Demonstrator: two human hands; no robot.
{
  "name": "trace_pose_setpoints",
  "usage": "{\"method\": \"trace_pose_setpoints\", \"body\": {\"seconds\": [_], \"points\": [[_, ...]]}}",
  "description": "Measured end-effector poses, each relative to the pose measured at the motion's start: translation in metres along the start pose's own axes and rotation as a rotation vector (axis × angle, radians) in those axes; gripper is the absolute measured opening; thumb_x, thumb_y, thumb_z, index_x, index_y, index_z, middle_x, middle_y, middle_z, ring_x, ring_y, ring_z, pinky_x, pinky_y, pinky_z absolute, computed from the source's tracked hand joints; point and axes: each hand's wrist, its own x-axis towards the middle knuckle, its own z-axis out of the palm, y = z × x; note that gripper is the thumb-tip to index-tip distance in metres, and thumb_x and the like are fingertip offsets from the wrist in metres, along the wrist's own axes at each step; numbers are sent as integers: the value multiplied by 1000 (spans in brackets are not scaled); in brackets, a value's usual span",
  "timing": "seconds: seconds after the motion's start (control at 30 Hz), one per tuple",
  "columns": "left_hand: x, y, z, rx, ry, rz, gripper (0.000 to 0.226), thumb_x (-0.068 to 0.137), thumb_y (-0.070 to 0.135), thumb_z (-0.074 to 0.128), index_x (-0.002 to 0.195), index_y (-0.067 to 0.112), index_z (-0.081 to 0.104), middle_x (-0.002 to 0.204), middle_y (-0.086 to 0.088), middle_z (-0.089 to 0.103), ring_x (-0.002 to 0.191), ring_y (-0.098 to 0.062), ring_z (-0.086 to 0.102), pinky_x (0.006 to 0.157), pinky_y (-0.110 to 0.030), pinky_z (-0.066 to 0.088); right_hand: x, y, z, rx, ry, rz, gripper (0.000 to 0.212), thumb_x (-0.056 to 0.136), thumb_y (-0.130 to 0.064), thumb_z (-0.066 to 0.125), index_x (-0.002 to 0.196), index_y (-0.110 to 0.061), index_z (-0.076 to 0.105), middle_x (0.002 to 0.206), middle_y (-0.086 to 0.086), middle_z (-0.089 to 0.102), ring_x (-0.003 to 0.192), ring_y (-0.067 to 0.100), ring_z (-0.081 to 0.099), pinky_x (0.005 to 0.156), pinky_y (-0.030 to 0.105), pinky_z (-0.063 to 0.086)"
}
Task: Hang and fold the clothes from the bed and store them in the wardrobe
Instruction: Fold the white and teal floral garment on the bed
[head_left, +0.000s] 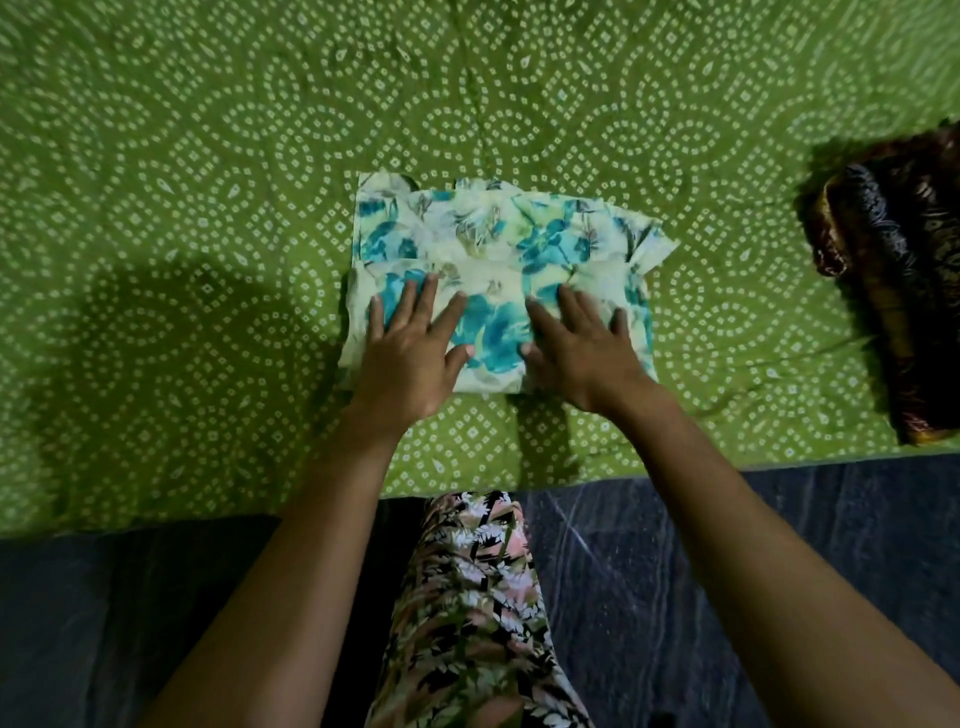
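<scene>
A cream garment with a blue floral print (498, 234) lies folded into a rough rectangle on the green patterned bedsheet (208, 156), near the bed's front edge. My left hand (415, 343) lies flat on its near left part, fingers spread and straight. My right hand (576, 343) presses flat on its near right part, also with straight fingers. A lower folded layer lies under both hands, and the upper part sticks out beyond them. No wardrobe or hanger is in view.
A dark brown and gold folded cloth (893, 291) lies at the bed's right edge. The dark stone floor (727, 571) runs below the bed edge. My own floral-print clothing (467, 597) hangs between my arms.
</scene>
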Motion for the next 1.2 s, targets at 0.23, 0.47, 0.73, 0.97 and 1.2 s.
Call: {"method": "trace_pose_setpoints", "body": {"seconds": [0.23,0.47,0.73,0.97,1.2], "points": [[-5,-1,24,-98,70,-20,55,98,44,36,148,30,19,157,1,-8,145,-21,-8,113,-46,-12,5,5,22,64,-56,-9,63,99,-48,29,151,-30,-2,156,7,-21,144,23,-20,109,57,-15],[31,-12,10,-151,391,-198,38,93,21,45,128,7,54,135,-18,51,132,-35,38,110,-51,17,24,7,-3,133,284,113,66,93,-7,40,151,-20,13,159,10,5,146,28,-5,113,52,-11],[50,-24,-23,-96,559,-191,18,90,22,52,96,14,67,96,-6,67,93,-28,58,83,-34,21,37,15,-24,-16,497,206,41,89,2,43,130,-7,46,119,19,47,119,33,37,109,53,10],[115,-24,-45,-173,733,-210,27,91,21,51,112,10,64,120,-12,62,119,-29,52,103,-41,28,89,13,-65,82,675,248,44,92,-4,42,136,-8,46,138,21,42,138,33,26,113,51,1],[111,-19,13,-35,298,-167,61,98,49,23,150,19,14,158,-7,7,146,-25,4,114,-47,-3,114,-1,1,100,421,105,57,101,-45,17,152,-23,3,160,8,-1,147,22,-6,117,47,-9]]}}
